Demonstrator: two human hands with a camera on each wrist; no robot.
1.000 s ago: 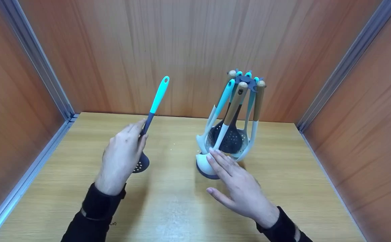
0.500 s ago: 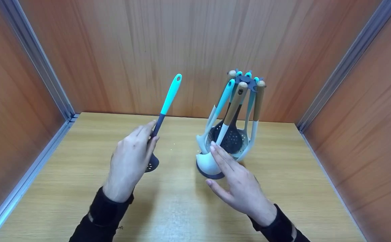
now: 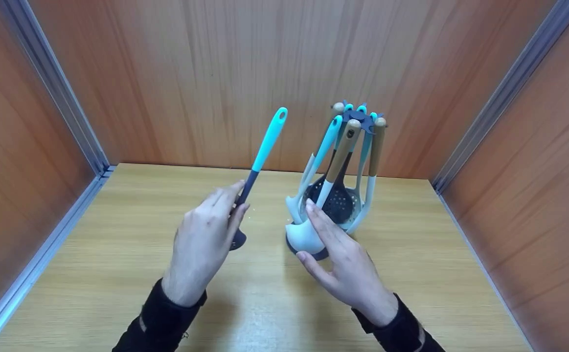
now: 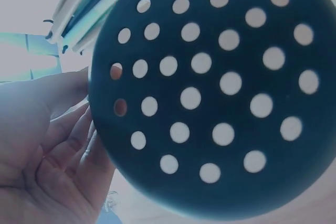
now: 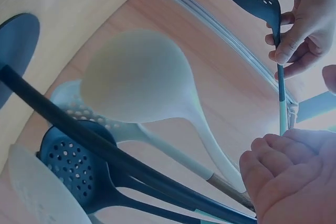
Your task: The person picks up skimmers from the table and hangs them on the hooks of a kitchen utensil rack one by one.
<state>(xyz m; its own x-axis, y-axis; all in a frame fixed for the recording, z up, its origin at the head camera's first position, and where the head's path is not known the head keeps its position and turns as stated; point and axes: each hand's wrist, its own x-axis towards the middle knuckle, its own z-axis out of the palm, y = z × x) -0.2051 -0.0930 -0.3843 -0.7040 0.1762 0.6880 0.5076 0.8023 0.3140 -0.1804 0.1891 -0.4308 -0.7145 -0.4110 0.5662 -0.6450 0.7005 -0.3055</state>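
My left hand (image 3: 206, 239) pinches the dark shaft of a skimmer (image 3: 269, 139) with a turquoise handle, which points up and tilts right. The skimmer's dark perforated head (image 4: 207, 116) fills much of the left wrist view, below the hand. My right hand (image 3: 350, 266) is held beside the utensil stand, fingers straight and thumb apart; its fingertips overlap a white ladle (image 3: 304, 235) with a wooden handle. That ladle hangs on the stand's dark blue top (image 3: 357, 118). In the right wrist view the ladle's round bowl (image 5: 139, 77) faces the palm.
Several other utensils hang around the stand, among them a dark slotted spoon (image 3: 338, 203) and a wooden-handled one (image 3: 376, 151) at the right. The stand is on a light wood table (image 3: 157, 195), enclosed by wood panels (image 3: 206, 73) at the back and sides.
My left hand has carried the skimmer rightward, closer to the stand. My right hand has shifted slightly left, its fingertips a little higher along the ladle.
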